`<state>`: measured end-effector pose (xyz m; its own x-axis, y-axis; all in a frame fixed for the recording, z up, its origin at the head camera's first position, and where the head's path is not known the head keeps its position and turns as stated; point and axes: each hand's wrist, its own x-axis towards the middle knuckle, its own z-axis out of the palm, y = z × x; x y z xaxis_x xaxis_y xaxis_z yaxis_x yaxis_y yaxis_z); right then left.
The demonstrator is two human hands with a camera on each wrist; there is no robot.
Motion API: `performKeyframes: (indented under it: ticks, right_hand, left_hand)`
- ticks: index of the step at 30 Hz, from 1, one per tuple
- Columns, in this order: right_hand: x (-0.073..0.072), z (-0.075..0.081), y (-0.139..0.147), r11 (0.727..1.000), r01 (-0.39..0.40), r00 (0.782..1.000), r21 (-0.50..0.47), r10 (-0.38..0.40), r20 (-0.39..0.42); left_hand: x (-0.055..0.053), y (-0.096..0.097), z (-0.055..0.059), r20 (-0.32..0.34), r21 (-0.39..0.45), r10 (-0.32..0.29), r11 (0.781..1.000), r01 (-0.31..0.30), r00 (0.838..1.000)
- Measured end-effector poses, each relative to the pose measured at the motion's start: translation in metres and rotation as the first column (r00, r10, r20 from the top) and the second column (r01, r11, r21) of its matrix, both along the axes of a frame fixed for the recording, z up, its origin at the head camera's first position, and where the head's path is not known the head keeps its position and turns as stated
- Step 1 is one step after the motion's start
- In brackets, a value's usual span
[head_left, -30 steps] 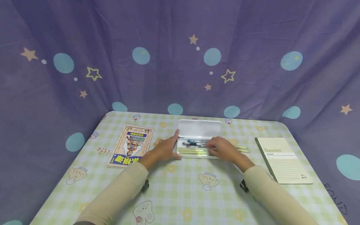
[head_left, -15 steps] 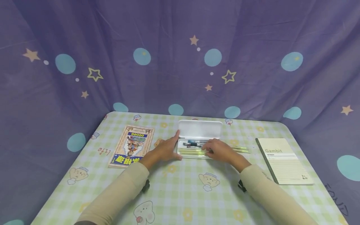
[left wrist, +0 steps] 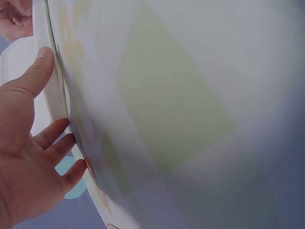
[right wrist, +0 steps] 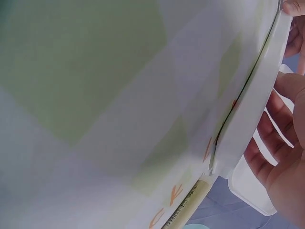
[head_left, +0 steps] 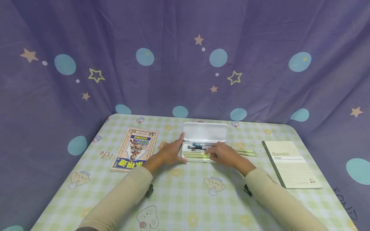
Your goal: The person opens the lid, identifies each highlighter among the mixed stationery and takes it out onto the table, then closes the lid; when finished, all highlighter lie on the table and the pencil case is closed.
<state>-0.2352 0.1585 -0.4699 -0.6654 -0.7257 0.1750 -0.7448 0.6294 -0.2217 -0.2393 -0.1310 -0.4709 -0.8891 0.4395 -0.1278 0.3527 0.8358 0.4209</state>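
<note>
A white pencil case (head_left: 205, 132) stands open at the middle of the table, lid up at the back. Inside, dark and blue pens (head_left: 197, 148) lie behind several pale yellow pens (head_left: 193, 156). My left hand (head_left: 170, 153) spans the case's left end, thumb and fingers spread, lightly touching its wall (left wrist: 55, 90). Over the right half of the case is my right hand (head_left: 225, 155), fingers bent down to the ends of the yellow pens. In the right wrist view the case wall (right wrist: 248, 112) hides its fingertips, so I cannot tell whether they pinch a pen.
More pale yellow pens (head_left: 248, 154) lie on the checked tablecloth (head_left: 185, 195) right of the case; one pen (right wrist: 190, 202) sits close against its end. A comic book (head_left: 136, 149) lies at left, a Gambit notebook (head_left: 292, 165) at right. A purple curtain (head_left: 173, 89) hangs behind.
My right hand has shifted a little left and toward me, from the case's dark pens to the yellow ones. The left hand has stayed at the case's left end.
</note>
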Motion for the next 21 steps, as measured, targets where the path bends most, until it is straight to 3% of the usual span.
performKeyframes:
  ticks: [11, 21]
  right_hand:
    - [0.0014, 0.0030, 0.0009, 0.999, -0.029, 0.999, -0.012, 0.029, -0.029]
    - [-0.0011, -0.0007, 0.0004, 1.000, 0.003, 0.999, -0.006, -0.004, -0.036]
  left_hand:
    - [0.0007, -0.0003, -0.0002, -0.008, 0.009, -0.001, 1.000, 0.002, 1.000]
    - [0.0005, -0.0012, -0.0003, 0.004, 0.003, 0.001, 1.000, -0.001, 1.000]
